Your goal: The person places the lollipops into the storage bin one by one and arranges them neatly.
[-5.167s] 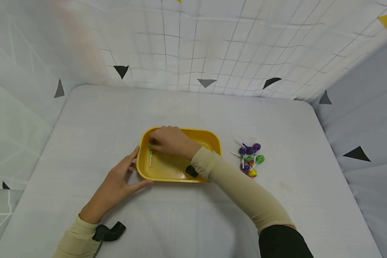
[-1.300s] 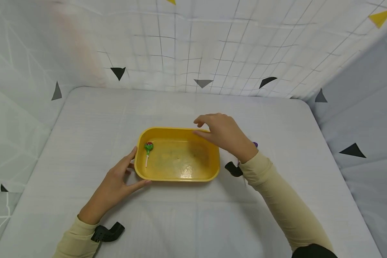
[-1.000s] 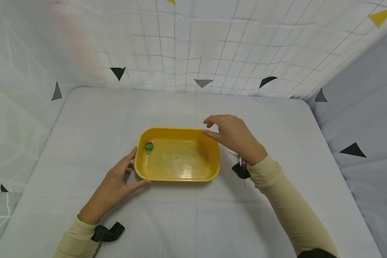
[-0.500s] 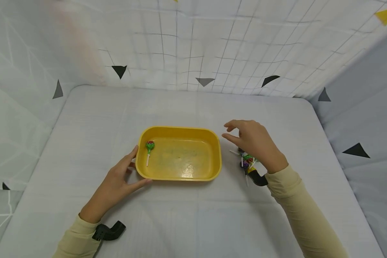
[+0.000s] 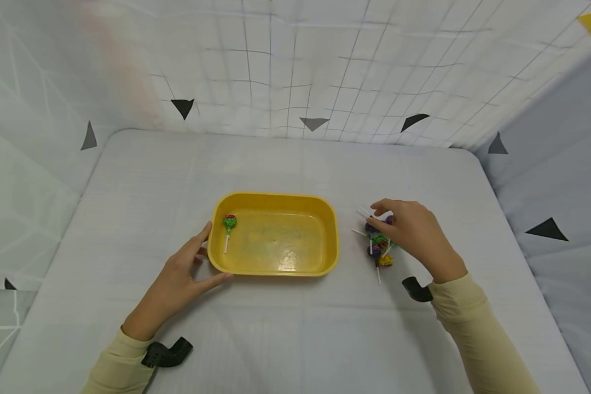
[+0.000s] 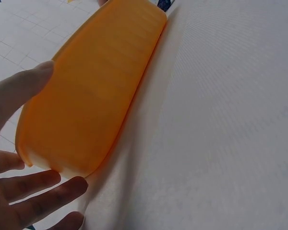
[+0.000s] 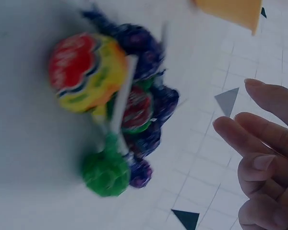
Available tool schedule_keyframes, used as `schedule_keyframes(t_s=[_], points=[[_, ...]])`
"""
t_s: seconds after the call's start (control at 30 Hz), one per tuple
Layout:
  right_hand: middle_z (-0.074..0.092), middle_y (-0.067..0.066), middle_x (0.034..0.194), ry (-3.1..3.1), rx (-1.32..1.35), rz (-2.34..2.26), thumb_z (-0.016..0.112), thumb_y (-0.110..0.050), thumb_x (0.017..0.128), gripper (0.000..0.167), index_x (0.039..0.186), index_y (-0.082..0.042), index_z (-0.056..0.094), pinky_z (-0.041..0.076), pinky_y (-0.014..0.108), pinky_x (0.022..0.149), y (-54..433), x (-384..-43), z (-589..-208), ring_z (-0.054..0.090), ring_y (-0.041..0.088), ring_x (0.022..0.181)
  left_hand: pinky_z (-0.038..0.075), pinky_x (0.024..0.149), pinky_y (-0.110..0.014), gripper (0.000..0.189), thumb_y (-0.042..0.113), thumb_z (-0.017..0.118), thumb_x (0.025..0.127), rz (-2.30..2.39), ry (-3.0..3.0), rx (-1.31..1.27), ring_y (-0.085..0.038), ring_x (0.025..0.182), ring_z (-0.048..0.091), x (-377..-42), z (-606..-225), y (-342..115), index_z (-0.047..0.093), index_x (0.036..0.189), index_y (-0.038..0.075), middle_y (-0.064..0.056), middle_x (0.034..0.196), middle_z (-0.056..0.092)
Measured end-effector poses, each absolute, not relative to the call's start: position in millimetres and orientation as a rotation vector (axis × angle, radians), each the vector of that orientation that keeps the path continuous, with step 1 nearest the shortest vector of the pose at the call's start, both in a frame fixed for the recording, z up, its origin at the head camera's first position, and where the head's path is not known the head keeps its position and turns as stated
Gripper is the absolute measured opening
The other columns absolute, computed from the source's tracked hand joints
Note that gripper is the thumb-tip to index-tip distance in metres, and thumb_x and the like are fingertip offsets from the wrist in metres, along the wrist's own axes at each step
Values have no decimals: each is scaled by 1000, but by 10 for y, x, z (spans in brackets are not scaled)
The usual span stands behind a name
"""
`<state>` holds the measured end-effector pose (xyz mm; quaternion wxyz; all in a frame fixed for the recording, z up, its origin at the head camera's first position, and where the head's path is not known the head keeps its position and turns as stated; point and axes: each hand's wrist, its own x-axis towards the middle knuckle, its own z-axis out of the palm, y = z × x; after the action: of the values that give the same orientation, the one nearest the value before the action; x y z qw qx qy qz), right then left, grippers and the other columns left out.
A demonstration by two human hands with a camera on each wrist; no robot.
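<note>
A yellow tray [image 5: 276,241] stands on the table, with one green-and-red lollipop [image 5: 230,222] lying at its left end. My left hand [image 5: 174,276] touches the tray's near-left corner, thumb at the near rim and spread fingers at the left end wall. To the tray's right lies a pile of wrapped lollipops, among them a yellow lollipop [image 5: 386,261], a green lollipop [image 7: 106,173] and several purple ones. Over the pile's far side hovers my right hand [image 5: 418,232], holding nothing, thumb and forefinger apart. It hides part of the pile in the head view.
A white cloth covers the table [image 5: 276,334]. Patterned white sheets hang behind it and at both sides. Black wrist mounts [image 5: 167,353] show at both wrists.
My right hand was inside the tray at the lollipop there; it has since withdrawn with nothing in it and travelled right, over the pile. The left hand stays at the tray's corner.
</note>
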<state>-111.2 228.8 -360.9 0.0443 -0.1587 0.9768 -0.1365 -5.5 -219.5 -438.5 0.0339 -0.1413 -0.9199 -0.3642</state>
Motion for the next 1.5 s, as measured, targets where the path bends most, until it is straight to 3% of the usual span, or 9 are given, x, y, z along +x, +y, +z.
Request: schedule_keyframes(t_s=[0.23, 0.4, 0.5, 0.73, 0.97, 1.5], points=[[77, 7, 98, 2997, -434, -403, 74, -31, 97, 33, 120, -8, 75, 42, 30, 54, 2489, -1026, -3699, 56, 16, 66, 57, 91, -46, 115, 29, 94, 77, -1117, -2831, -426, -22, 102, 63, -58, -4390, -2193, 23, 166, 12, -12, 143, 58], [77, 9, 93, 2983, -383, -411, 73, -31, 97, 32, 119, -8, 75, 40, 30, 51, 2604, -960, -3752, 56, 15, 64, 57, 91, -46, 115, 29, 94, 76, -1120, -2835, -422, -22, 102, 63, -58, -4382, -2188, 23, 166, 12, -13, 141, 59], [77, 10, 91, 2983, -357, -403, 73, -30, 97, 33, 119, -7, 75, 41, 30, 50, 2669, -934, -3782, 57, 16, 65, 57, 90, -46, 115, 29, 94, 76, -1117, -2836, -418, -22, 101, 63, -55, -4376, -2184, 23, 166, 12, -13, 140, 60], [78, 15, 102, 2995, -326, -385, 73, -31, 97, 33, 118, -5, 75, 42, 30, 51, 2774, -902, -3851, 61, 18, 68, 57, 91, -46, 115, 30, 94, 77, -1113, -2843, -410, -22, 102, 63, -54, -4371, -2184, 23, 166, 11, -13, 142, 59], [78, 16, 98, 3002, -323, -382, 74, -29, 96, 32, 116, -4, 75, 44, 32, 51, 2844, -855, -3916, 62, 20, 67, 56, 91, -47, 115, 29, 94, 76, -1108, -2839, -421, -23, 102, 63, -55, -4377, -2182, 23, 166, 11, -13, 142, 59], [78, 16, 105, 2953, -285, -391, 69, -36, 100, 34, 116, -7, 76, 51, 39, 57, 2911, -841, -4063, 69, 28, 78, 57, 88, -45, 115, 28, 94, 76, -1108, -2837, -425, -21, 99, 63, -55, -4381, -2182, 24, 165, 10, -13, 136, 62]])
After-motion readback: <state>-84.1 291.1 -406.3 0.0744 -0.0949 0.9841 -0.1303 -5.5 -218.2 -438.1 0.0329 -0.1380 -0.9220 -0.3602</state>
